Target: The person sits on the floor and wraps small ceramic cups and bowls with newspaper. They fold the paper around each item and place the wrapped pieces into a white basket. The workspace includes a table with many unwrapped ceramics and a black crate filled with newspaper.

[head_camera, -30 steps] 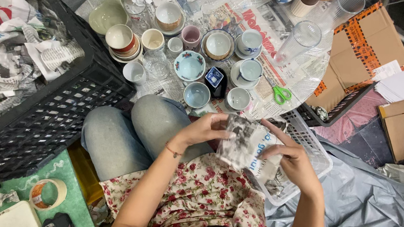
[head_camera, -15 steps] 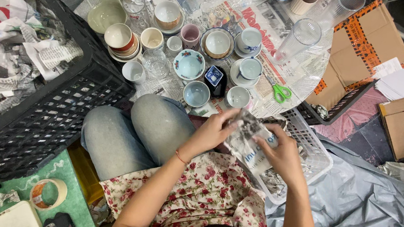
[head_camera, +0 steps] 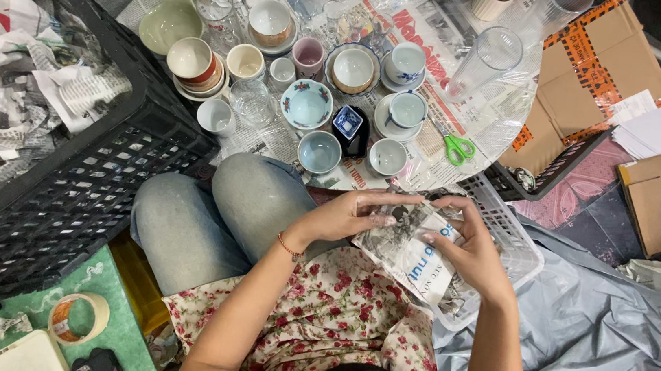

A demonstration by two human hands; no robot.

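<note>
I'm watching both hands meet over the lap. The left hand [head_camera: 344,215] lies flat on top of a newspaper-wrapped bundle [head_camera: 410,247], fingers stretched out and pressing the paper down. The right hand [head_camera: 467,253] cups the bundle from the far side, fingers curled around its edge, thumb on top. What is inside I cannot tell; the paper hides it completely. The bundle hangs above the knees, just in front of a white plastic basket [head_camera: 509,237], and nothing supports it from below except those two hands.

That is my worry: if the flat left hand lifts before the right one has a firm hold, I think the bundle could slide out and drop. The loose paper fold near the thumb looks ready to spring open too.

Just ahead, cups and bowls stand crowded on the newspaper-covered table [head_camera: 468,118], a small blue bowl [head_camera: 319,151] and a white cup [head_camera: 387,156] nearest the knees. A careless elbow or knee could knock them together.
</note>
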